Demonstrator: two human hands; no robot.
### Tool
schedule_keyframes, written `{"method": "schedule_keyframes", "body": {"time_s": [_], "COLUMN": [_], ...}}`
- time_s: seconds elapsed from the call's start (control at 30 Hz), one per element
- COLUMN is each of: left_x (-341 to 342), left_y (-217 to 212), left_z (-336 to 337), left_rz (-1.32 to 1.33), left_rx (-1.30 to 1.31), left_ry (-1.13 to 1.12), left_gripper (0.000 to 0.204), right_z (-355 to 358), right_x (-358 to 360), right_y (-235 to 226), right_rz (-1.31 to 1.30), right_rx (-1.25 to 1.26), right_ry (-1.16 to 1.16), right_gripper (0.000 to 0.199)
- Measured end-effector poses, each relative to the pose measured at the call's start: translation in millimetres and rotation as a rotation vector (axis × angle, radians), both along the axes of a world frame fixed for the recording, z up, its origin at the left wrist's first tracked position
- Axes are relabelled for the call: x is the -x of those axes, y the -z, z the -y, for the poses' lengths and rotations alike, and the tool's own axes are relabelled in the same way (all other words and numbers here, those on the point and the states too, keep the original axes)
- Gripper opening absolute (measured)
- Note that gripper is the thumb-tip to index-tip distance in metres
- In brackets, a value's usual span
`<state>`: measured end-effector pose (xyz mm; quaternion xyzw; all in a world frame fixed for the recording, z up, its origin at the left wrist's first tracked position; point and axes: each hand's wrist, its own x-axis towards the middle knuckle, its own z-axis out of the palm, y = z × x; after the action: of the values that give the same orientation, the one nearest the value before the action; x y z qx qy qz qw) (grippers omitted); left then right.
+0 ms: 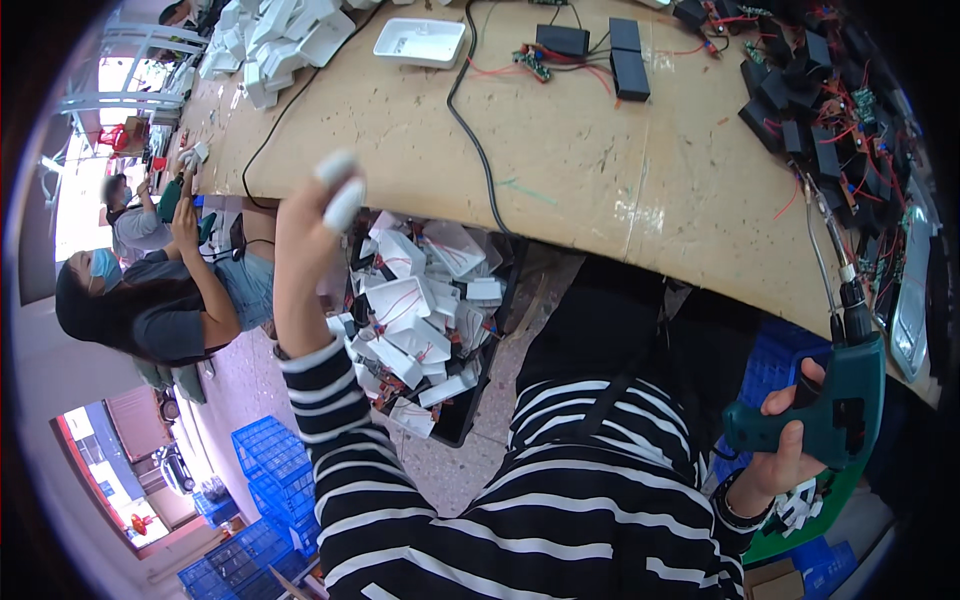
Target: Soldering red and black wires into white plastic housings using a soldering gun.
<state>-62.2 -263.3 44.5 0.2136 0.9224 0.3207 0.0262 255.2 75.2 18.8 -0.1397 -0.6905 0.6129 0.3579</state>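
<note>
While the right hand (790, 440) is wrapping shut round the pistol grip of a teal electric screwdriver (835, 400), the tool is hanging just below the near edge of the wooden workbench (600, 170), bit end pointing up twd the bench edge, w/ its cord running up over the bench edge. Judging by looks, the driver is rigid plastic, moderately heavy, top-loaded; the handle is the right place to be gripping, finger near the trigger, not the thin shaft.

The left hand (315, 215) is lifting up at the bench's near-left edge, fingers w/ white finger cots (342, 195) on the tips; can't tell if it's pinching anything, it's looking loosely curled & apparently empty.

Below the bench, btwn the person's knees & the bench edge, a black bin (470, 400) is sitting full of white plastic housings (415, 300) w/ thin red wires – light, stiff shells, wires prob. fragile, so better taking them by the shell body.

On the bench: a white tray (420, 42) at the far side, black battery packs (625, 60) w/ red leads beside it, a heap of black modules (810, 110) at the bench's right end, more white housings piled at its far-left corner. A black cable (470, 120) is snaking across the bench top to its near edge, likely to be snagging anything sliding across. Left of the bench a seated co-worker (150, 300) is working; blue crates (265, 460) are stacking on the floor below-left of the bench.
</note>
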Motion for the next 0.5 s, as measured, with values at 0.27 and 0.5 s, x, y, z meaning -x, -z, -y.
{"method": "schedule_keyframes", "body": {"time_s": [0.27, 0.5], "left_x": [147, 154], "left_y": [4, 13], "left_z": [-103, -88], "left_rz": [-0.283, -0.174], "left_rx": [0.534, -0.231], "left_ry": [-0.319, -0.099], "left_gripper": [0.04, 0.045], "right_z": [-6, -21], "right_x": [2, 4], "right_y": [-5, 6], "right_rz": [-0.051, -0.035], "right_rx": [0.037, 0.039], "right_ry": [0.064, 0.072], "right_gripper": [0.058, 0.058]}}
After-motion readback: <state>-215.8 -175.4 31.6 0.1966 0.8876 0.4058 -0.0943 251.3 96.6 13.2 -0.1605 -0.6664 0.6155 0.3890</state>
